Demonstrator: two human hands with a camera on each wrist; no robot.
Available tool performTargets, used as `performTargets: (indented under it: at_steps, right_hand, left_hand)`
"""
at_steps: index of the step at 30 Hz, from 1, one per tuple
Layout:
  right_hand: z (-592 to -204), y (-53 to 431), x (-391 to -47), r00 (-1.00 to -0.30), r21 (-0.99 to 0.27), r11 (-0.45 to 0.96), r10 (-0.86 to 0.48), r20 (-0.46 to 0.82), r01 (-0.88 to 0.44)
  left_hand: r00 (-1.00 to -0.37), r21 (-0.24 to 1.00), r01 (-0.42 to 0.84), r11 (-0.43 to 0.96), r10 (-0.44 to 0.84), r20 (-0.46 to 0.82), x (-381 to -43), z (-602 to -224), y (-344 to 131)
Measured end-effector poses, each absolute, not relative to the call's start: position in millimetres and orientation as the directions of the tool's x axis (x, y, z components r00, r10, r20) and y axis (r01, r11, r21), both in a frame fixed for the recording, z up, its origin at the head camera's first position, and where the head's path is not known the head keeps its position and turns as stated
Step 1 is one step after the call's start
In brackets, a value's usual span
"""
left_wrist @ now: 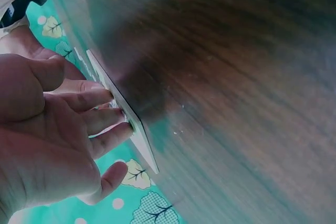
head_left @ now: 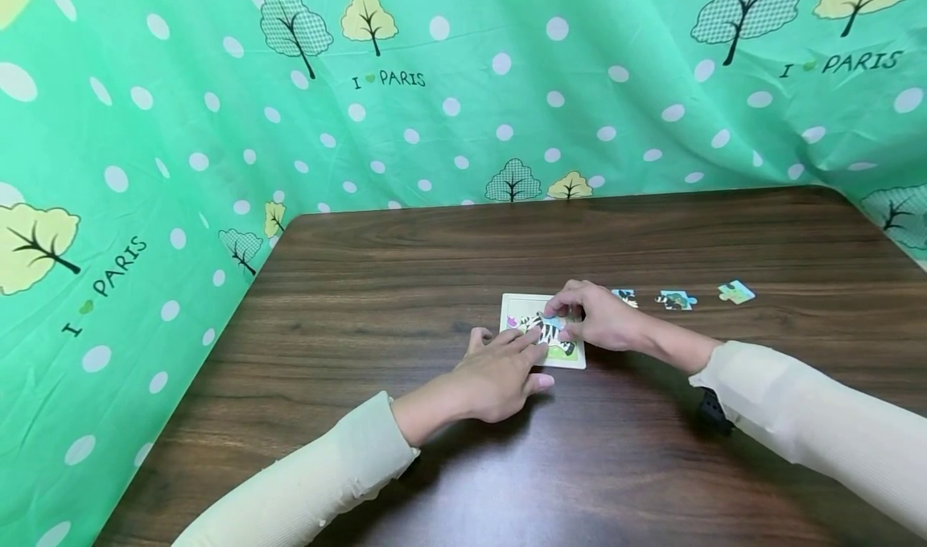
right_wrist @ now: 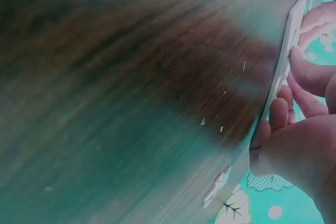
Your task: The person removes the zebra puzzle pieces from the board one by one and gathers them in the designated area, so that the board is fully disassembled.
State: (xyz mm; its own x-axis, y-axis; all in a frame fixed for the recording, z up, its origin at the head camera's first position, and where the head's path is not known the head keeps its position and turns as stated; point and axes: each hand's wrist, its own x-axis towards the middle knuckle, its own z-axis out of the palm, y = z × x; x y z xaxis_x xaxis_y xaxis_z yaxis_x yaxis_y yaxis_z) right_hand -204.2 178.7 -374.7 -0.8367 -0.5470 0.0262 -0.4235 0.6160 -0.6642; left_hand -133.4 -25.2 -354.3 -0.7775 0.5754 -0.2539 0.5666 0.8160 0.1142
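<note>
A small square jigsaw board (head_left: 516, 302) with a pale rim and a zebra picture lies flat on the table. My left hand (head_left: 498, 378) rests on its near left part, fingers stretched out and fingertips on the picture; the left wrist view shows the fingers along the board's edge (left_wrist: 143, 145). My right hand (head_left: 604, 315) is over the board's right side, pinching a bluish puzzle piece (head_left: 556, 321) between thumb and fingers at the picture's upper right. Fingers hide part of this piece and of the zebra.
Right of the board, several loose things line up: a puzzle piece (head_left: 624, 297) partly behind the right hand, a blue and black piece (head_left: 677, 300), and a green and yellow piece (head_left: 736, 292). A green patterned curtain (head_left: 434, 129) hangs behind the brown wooden table (head_left: 348, 289).
</note>
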Motion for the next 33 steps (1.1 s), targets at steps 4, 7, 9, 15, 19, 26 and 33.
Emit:
performTargets:
  at_steps: [4,7,9,15,19,26,33]
  right_hand:
    - [-374,178,-205,-0.829,-0.680,0.600,-0.559,0.019,-0.421]
    - [-373,178,-205,-0.825,-0.691,0.594,-0.565,0.007,-0.412]
    - [-372,178,-206,-0.825,-0.696,0.595,-0.565,-0.006,-0.402]
    - [-370,177,-206,-0.837,-0.664,0.634,-0.547,-0.022,-0.396]
    - [-368,175,-206,-0.846,-0.603,0.674,-0.533,0.004,-0.427]
    - [-366,173,-205,-0.851,-0.572,0.698,-0.526,-0.002,-0.430]
    - [-363,175,-205,-0.834,-0.573,0.692,-0.551,-0.026,-0.439]
  left_hand:
    - [-0.771,0.114,0.576,0.809,0.585,-0.253,-134,-354,-27]
    - [-0.765,0.114,0.585,0.803,0.593,-0.250,-134,-354,-27]
    - [-0.765,0.114,0.587,0.802,0.595,-0.247,-134,-353,-27]
    - [-0.766,0.111,0.585,0.804,0.592,-0.252,-134,-352,-26]
    - [-0.767,0.103,0.584,0.806,0.588,-0.257,-135,-352,-26]
    - [-0.766,0.107,0.584,0.805,0.590,-0.255,-135,-353,-27]
    - [-0.768,0.114,0.583,0.804,0.591,-0.247,-134,-353,-27]
